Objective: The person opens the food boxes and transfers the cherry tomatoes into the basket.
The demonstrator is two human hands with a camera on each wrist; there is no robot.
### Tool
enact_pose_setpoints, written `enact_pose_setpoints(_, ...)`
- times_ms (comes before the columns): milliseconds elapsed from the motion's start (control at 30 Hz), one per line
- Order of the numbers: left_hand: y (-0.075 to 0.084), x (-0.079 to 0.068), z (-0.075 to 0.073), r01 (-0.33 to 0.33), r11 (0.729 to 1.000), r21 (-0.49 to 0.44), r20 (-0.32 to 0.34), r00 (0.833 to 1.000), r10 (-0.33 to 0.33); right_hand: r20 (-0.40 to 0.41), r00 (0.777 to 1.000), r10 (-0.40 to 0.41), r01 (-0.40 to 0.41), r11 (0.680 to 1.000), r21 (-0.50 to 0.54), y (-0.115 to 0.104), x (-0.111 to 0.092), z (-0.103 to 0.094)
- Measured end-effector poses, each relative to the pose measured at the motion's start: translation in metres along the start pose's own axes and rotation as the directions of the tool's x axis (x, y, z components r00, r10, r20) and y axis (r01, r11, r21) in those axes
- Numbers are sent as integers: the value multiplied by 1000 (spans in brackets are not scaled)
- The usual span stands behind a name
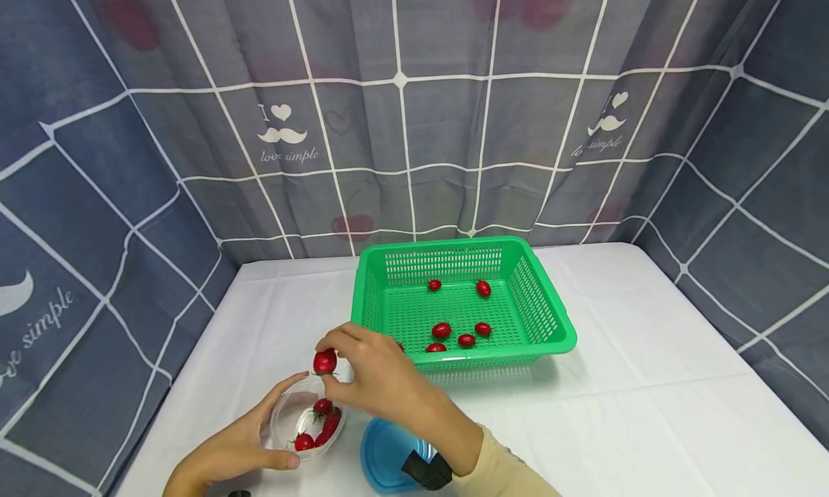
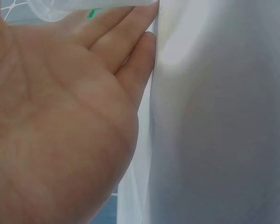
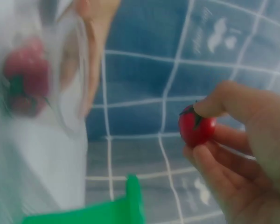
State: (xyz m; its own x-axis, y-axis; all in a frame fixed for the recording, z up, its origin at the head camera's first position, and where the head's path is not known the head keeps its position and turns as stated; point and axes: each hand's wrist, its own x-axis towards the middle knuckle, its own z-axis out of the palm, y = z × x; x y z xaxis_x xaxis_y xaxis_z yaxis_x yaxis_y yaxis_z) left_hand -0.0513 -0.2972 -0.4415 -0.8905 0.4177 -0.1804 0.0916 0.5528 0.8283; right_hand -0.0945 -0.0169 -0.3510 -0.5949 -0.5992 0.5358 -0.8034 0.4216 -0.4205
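Between thumb and fingertips, my right hand (image 1: 382, 378) pinches a red cherry tomato (image 1: 325, 362) with a green stem end. In the right wrist view, the held tomato (image 3: 196, 128) is well apart from the container. My left hand (image 1: 233, 448) grips the side of a round clear plastic container (image 1: 282, 419), thumb at the near side and fingers at the far left. Several cherry tomatoes (image 1: 332, 423) lie along the right side inside it. The left wrist view shows the palm (image 2: 70, 126) close to the white cloth, the container's base at the top edge.
Behind the right hand stands a green slotted basket (image 1: 447, 247) with several cherry tomatoes (image 1: 442, 330) spread over its floor. A blue round lid or dish (image 1: 382, 457) lies partly under the right wrist. White cloth (image 1: 622, 382) covers the table; grey curtains (image 1: 440, 130) enclose it.
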Motion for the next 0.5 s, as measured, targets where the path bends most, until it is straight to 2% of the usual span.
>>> enact_pose_setpoints(133, -2, 1, 1, -26, 999, 22, -13, 1000, 26, -35, 996, 78, -77, 996, 42, 11, 0, -18)
enact_pose_setpoints(333, 4, 1, 2, -6, 1000, 30, -20, 1000, 6, -117, 980, 158, -148, 985, 88, 34, -3, -41)
enact_pose_setpoints(500, 6, 0, 3, 0, 1000, 16, -29, 1000, 1, -147, 960, 236, -220, 968, 122, 50, -6, -55)
